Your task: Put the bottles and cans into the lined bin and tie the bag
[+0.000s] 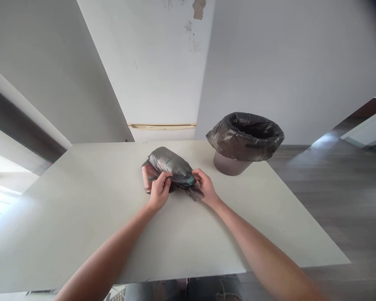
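A filled dark plastic bag (171, 163) lies on the white table (113, 234), a little left of a bin. Reddish and green contents show through its thin film. My left hand (160, 190) is closed on the near side of the bag, pinching its plastic between thumb and fingers. At the bag's right end, my right hand (205, 186) grips the plastic by the green part. A loose flap of film hangs down between the two hands. What exactly is inside the bag I cannot make out.
A brown bin (230, 165) lined with a black bag (235, 144) stands at the table's far right, its mouth open. Behind the table rises a white fridge-like door (156, 75) with a cream handle (163, 126). Grey wooden floor (316, 188) lies to the right.
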`<state>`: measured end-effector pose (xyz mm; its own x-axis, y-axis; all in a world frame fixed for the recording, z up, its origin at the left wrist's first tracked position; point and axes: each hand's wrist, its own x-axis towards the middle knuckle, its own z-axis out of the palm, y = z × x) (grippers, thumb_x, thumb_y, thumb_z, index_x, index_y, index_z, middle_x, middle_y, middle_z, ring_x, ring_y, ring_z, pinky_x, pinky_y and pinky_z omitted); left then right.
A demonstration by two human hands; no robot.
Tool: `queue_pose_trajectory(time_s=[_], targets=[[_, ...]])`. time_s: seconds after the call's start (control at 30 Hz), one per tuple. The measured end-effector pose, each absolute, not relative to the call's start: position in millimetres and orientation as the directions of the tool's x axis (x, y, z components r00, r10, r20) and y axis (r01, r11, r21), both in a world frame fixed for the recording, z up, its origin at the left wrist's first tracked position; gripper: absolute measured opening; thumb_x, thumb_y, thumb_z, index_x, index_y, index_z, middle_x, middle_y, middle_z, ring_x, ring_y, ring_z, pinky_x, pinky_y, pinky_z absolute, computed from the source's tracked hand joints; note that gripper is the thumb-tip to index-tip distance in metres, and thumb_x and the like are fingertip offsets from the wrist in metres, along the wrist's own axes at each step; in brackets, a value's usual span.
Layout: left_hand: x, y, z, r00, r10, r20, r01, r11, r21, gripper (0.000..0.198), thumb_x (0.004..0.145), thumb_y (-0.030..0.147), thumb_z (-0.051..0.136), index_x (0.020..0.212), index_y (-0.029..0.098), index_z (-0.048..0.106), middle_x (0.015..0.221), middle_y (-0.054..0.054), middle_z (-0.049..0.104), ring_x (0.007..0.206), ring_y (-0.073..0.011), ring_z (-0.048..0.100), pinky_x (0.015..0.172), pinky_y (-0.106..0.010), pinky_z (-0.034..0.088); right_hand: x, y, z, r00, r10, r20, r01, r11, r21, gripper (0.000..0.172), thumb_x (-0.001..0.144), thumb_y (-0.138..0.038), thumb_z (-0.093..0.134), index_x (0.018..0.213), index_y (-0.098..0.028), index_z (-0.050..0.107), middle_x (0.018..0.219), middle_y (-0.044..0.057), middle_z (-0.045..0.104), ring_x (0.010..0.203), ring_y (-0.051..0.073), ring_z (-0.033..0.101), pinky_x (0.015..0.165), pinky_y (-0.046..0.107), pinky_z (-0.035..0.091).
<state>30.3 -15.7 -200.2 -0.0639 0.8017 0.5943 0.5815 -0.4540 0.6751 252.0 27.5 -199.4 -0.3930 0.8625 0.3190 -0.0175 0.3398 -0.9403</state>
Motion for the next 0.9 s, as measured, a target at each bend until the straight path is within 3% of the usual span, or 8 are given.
queue_pose_trajectory(time_s=[0.13,0.3,0.4,0.47,0.6,0.73,0.9], targets=[[28,-16,-202,-0.124,0.728,0.674,0.665,-0.443,0.601,0.015,0.104,0.022,0.048,0.106,0.022,0.063,0.082,-0.001,0.068,0.066,-0.0152,0.06,0.063,-0.027,0.046,257,32,-197,-0.296,0.911,0.289,-0.216,0.231,-0.949,0.016,0.088,-0.036,0.074,0.094,-0.024,0.067,0.087,0.001,0.067,0.079,0.019,0.059,0.075,0.031,0.047],[26,-14,-196,-0.087,0.542,0.836,0.82,-0.438,0.369,0.021,0.1,0.011,0.05,0.109,0.023,0.066,0.098,-0.007,0.069,0.088,-0.0206,0.064,0.081,-0.034,0.049,258,39,-195,-0.206,0.963,0.176,-0.419,0.076,-0.905,0.013,0.086,-0.034,0.075,0.088,-0.023,0.067,0.074,-0.002,0.06,0.068,0.016,0.052,0.067,0.028,0.043],[33,-19,-192,0.061,0.37,0.927,0.857,-0.495,0.142,0.031,0.095,0.004,0.055,0.107,0.028,0.071,0.105,-0.007,0.066,0.096,-0.0225,0.062,0.09,-0.039,0.046,259,43,-196,-0.217,0.974,0.061,-0.478,-0.051,-0.877,0.028,0.083,-0.044,0.08,0.096,-0.025,0.064,0.075,-0.003,0.063,0.063,0.015,0.053,0.061,0.027,0.042],[40,-22,-192,0.227,0.41,0.883,0.822,-0.566,0.052,0.03,0.093,0.009,0.061,0.112,0.03,0.072,0.107,-0.007,0.068,0.095,-0.0229,0.062,0.091,-0.04,0.045,259,46,-197,-0.221,0.975,0.029,-0.477,-0.082,-0.875,0.038,0.079,-0.05,0.084,0.097,-0.025,0.063,0.075,-0.003,0.063,0.061,0.014,0.052,0.057,0.026,0.04],[48,-21,-198,0.344,0.624,0.701,0.806,-0.579,0.12,0.029,0.097,0.023,0.065,0.127,0.024,0.068,0.105,-0.009,0.074,0.094,-0.0244,0.066,0.088,-0.04,0.043,260,48,-199,-0.248,0.966,0.071,-0.401,-0.036,-0.915,0.047,0.073,-0.061,0.086,0.09,-0.024,0.062,0.077,-0.001,0.064,0.064,0.016,0.055,0.06,0.028,0.044],[42,-19,-201,0.309,0.573,0.759,0.771,-0.618,0.153,0.024,0.101,0.011,0.052,0.109,0.025,0.069,0.094,-0.007,0.073,0.085,-0.0218,0.064,0.085,-0.04,0.042,261,51,-201,-0.169,0.981,0.094,-0.284,0.042,-0.958,0.044,0.079,-0.064,0.077,0.084,-0.023,0.06,0.075,0.001,0.062,0.065,0.018,0.055,0.06,0.031,0.045],[27,-21,-204,0.073,0.493,0.867,0.704,-0.641,0.305,0.016,0.101,0.023,0.051,0.098,0.025,0.067,0.092,-0.009,0.068,0.086,-0.0241,0.063,0.087,-0.044,0.047,263,56,-211,0.1,0.991,0.087,-0.105,0.097,-0.99,0.035,0.087,-0.058,0.067,0.09,-0.024,0.058,0.062,-0.004,0.049,0.053,0.014,0.043,0.049,0.028,0.035]])
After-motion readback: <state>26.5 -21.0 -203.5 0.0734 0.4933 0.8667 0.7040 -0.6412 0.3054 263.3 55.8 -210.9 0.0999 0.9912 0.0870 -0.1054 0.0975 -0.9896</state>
